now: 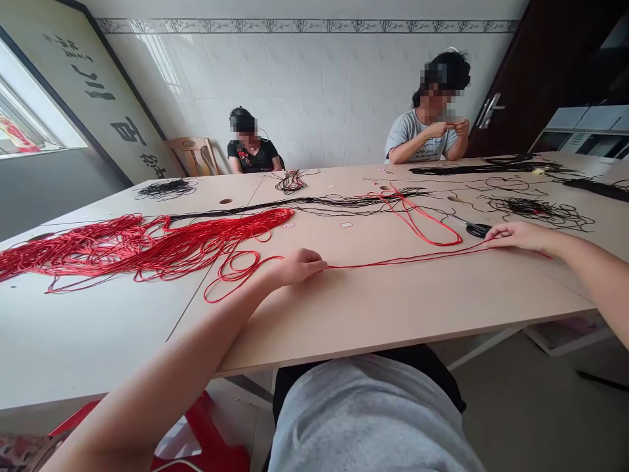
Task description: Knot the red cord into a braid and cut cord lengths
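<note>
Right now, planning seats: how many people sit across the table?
2: a person in a black top sits left, beside a wooden chair; a person in a grey T-shirt sits right, near a dark door.

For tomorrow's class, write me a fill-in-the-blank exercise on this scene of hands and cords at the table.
1. The cord stretched between the left hand and the right hand is ____.
2. The scissors on the table top lie nearest the ____ hand.
3. The tangled cords just beyond the scissors are ____.

Missing words: red; right; black.
</note>
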The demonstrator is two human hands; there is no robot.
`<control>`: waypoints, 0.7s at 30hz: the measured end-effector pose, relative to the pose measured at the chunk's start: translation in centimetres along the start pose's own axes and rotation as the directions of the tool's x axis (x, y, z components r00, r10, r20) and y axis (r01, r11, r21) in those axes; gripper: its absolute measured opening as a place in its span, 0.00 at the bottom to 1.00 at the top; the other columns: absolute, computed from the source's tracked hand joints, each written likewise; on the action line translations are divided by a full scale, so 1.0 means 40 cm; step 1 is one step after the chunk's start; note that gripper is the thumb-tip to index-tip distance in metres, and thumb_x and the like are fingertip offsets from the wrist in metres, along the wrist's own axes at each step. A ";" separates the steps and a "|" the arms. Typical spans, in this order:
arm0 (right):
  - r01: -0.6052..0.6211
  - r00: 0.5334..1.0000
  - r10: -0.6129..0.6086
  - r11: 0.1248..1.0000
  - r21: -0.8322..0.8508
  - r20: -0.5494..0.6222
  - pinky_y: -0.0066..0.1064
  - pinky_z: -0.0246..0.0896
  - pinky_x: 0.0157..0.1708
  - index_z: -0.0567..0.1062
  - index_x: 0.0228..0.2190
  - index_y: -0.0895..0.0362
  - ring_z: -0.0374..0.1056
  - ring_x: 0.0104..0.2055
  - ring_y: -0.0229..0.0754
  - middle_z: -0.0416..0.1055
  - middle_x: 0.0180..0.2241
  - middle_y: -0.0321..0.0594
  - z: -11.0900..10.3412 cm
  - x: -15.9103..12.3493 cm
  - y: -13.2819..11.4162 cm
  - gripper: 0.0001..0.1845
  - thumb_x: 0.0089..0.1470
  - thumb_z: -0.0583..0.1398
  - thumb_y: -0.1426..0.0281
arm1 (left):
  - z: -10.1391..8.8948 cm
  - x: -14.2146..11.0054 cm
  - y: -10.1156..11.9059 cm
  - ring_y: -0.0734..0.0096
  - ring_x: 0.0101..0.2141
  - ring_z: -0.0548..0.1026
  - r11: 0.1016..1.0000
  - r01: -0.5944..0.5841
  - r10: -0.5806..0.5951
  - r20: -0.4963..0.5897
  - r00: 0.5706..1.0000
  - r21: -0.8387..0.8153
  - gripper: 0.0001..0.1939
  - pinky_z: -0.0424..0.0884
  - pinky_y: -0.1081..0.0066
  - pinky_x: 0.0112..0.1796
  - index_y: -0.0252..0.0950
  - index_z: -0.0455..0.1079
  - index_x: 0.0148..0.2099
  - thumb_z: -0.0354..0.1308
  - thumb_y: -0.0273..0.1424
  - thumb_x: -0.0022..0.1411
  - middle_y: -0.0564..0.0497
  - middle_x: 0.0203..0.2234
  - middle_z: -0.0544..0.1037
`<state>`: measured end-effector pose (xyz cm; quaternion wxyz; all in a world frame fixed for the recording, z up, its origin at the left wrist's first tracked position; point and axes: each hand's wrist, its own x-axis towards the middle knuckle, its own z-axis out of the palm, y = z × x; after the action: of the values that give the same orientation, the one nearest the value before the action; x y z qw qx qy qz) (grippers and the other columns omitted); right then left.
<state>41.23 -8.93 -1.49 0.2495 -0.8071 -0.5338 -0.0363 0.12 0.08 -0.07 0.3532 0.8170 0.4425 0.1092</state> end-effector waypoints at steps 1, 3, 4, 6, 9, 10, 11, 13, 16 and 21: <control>0.012 1.000 -0.012 1.000 0.011 -0.013 0.34 0.44 0.26 0.71 0.14 0.66 0.57 0.25 0.32 0.69 0.27 0.51 0.003 -0.010 -0.016 0.26 0.51 0.54 0.58 | 0.000 0.001 -0.002 0.78 0.17 0.56 1.000 0.002 -0.002 0.008 1.000 -0.006 0.19 0.51 0.73 0.20 0.34 0.60 0.21 0.50 0.44 0.54 0.55 0.15 0.61; 0.033 0.999 -0.032 0.999 0.026 -0.035 0.35 0.43 0.26 0.71 0.14 0.67 0.57 0.25 0.32 0.69 0.28 0.52 0.003 -0.011 -0.039 0.28 0.51 0.52 0.57 | -0.002 0.004 -0.007 0.79 0.17 0.56 1.000 0.007 -0.006 0.019 1.000 -0.022 0.19 0.51 0.73 0.20 0.35 0.60 0.21 0.50 0.44 0.54 0.55 0.15 0.61; 0.046 0.998 -0.045 0.998 0.034 -0.033 0.36 0.43 0.26 0.71 0.15 0.67 0.57 0.25 0.32 0.69 0.28 0.53 -0.002 -0.001 -0.046 0.28 0.51 0.52 0.57 | -0.002 0.006 -0.011 0.79 0.17 0.56 0.999 0.010 -0.009 0.023 1.000 -0.034 0.19 0.51 0.73 0.20 0.35 0.59 0.22 0.50 0.44 0.54 0.56 0.15 0.61; 0.088 0.996 -0.089 0.994 0.060 0.024 0.36 0.44 0.26 0.73 0.19 0.68 0.58 0.25 0.32 0.70 0.29 0.53 -0.017 0.030 -0.061 0.25 0.51 0.53 0.58 | -0.004 0.010 -0.019 0.79 0.17 0.55 0.998 0.009 -0.007 0.030 1.000 -0.068 0.18 0.51 0.73 0.21 0.35 0.60 0.22 0.51 0.44 0.54 0.56 0.16 0.61; 0.218 0.949 -0.248 0.962 0.163 0.196 0.33 0.47 0.28 0.75 0.29 0.66 0.59 0.26 0.32 0.70 0.29 0.48 -0.028 0.058 -0.126 0.16 0.48 0.58 0.63 | -0.006 0.014 -0.031 0.79 0.18 0.56 0.991 -0.001 0.008 0.053 0.999 -0.132 0.18 0.50 0.73 0.21 0.34 0.61 0.23 0.51 0.44 0.54 0.55 0.17 0.61; 0.292 0.913 -0.339 0.931 0.220 0.225 0.32 0.48 0.29 0.75 0.31 0.64 0.59 0.27 0.33 0.70 0.29 0.46 -0.021 0.052 -0.164 0.15 0.48 0.58 0.64 | -0.007 0.015 -0.034 0.79 0.19 0.56 0.988 -0.002 0.011 0.059 0.998 -0.153 0.19 0.50 0.73 0.21 0.34 0.62 0.23 0.51 0.45 0.54 0.55 0.17 0.61; 0.406 0.847 -0.475 0.868 0.286 0.238 0.31 0.50 0.30 0.75 0.30 0.63 0.60 0.28 0.33 0.70 0.29 0.44 -0.007 0.037 -0.210 0.14 0.49 0.57 0.64 | -0.007 0.015 -0.036 0.79 0.19 0.55 0.985 -0.002 0.013 0.062 0.998 -0.174 0.19 0.50 0.73 0.22 0.34 0.62 0.23 0.51 0.45 0.54 0.55 0.18 0.61; 0.594 0.679 -0.695 0.710 0.378 0.239 0.28 0.50 0.28 0.76 0.28 0.59 0.59 0.27 0.34 0.68 0.26 0.39 0.036 -0.012 -0.311 0.15 0.49 0.58 0.60 | -0.007 0.014 -0.036 0.80 0.18 0.55 0.979 0.001 0.011 0.056 0.998 -0.204 0.19 0.49 0.73 0.21 0.34 0.63 0.24 0.51 0.45 0.54 0.56 0.18 0.60; 0.795 0.561 -0.823 0.566 0.216 0.093 0.31 0.51 0.33 0.75 0.28 0.56 0.61 0.32 0.39 0.68 0.27 0.38 0.113 -0.095 -0.442 0.15 0.46 0.60 0.57 | -0.007 0.009 -0.031 0.80 0.17 0.53 0.978 -0.010 0.021 0.050 0.999 -0.211 0.18 0.49 0.73 0.21 0.34 0.64 0.25 0.51 0.45 0.54 0.57 0.17 0.59; 0.877 0.480 -0.877 0.480 -0.015 0.012 0.33 0.48 0.34 0.73 0.26 0.57 0.61 0.35 0.43 0.70 0.28 0.41 0.174 -0.144 -0.513 0.10 0.50 0.56 0.64 | -0.009 0.009 -0.032 0.80 0.17 0.54 0.981 -0.022 0.033 0.055 0.998 -0.192 0.20 0.50 0.73 0.22 0.34 0.59 0.21 0.51 0.45 0.54 0.56 0.16 0.59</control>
<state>19.28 -4.46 -1.96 0.1877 -0.4246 -0.8707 -0.1626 -0.68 0.99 -0.73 0.4413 0.7882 0.4080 0.1323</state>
